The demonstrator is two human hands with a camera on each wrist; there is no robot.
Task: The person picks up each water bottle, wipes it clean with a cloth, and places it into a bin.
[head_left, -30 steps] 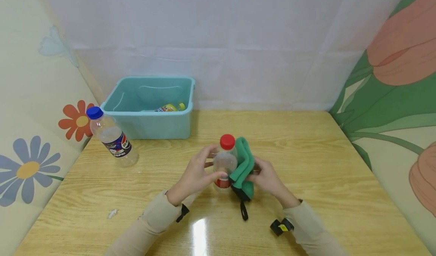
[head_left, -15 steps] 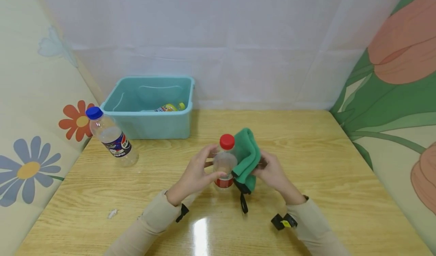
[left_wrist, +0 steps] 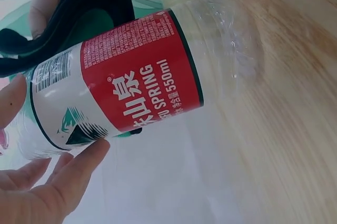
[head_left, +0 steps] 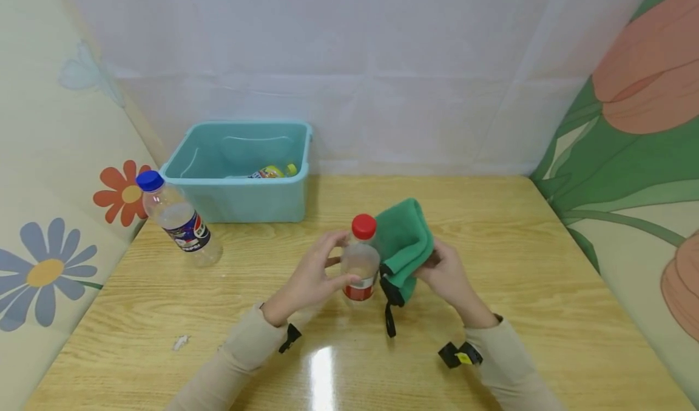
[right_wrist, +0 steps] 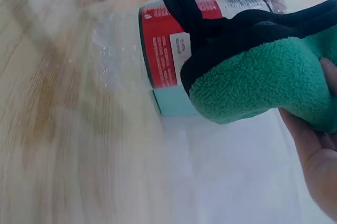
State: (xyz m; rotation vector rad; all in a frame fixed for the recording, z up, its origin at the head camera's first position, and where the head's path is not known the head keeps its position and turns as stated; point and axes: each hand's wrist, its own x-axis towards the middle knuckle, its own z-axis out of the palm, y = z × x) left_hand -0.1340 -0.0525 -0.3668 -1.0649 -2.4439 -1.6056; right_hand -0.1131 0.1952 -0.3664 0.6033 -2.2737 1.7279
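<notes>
A clear bottle with a red cap (head_left: 360, 259) stands upright on the table, and my left hand (head_left: 314, 274) grips its left side. In the left wrist view the bottle's red and white label (left_wrist: 131, 71) shows, with fingers (left_wrist: 79, 174) against it. Just right of the bottle, my right hand (head_left: 448, 275) holds a folded green cloth (head_left: 404, 241) with black edging and a hanging black loop. In the right wrist view the cloth (right_wrist: 253, 81) covers part of the label, with the thumb and fingers on its far end.
A light-blue bin (head_left: 246, 201) stands at the back left, with a yellow-capped bottle (head_left: 270, 172) lying inside. In front of its left corner is a blue-capped bottle (head_left: 188, 232). A small white scrap (head_left: 180, 342) lies on the wooden table (head_left: 519, 241) at the front left.
My right hand has moved right and slightly up with the green cloth, which now spreads wider beside the bottle. My left hand and the bottle have hardly moved.
</notes>
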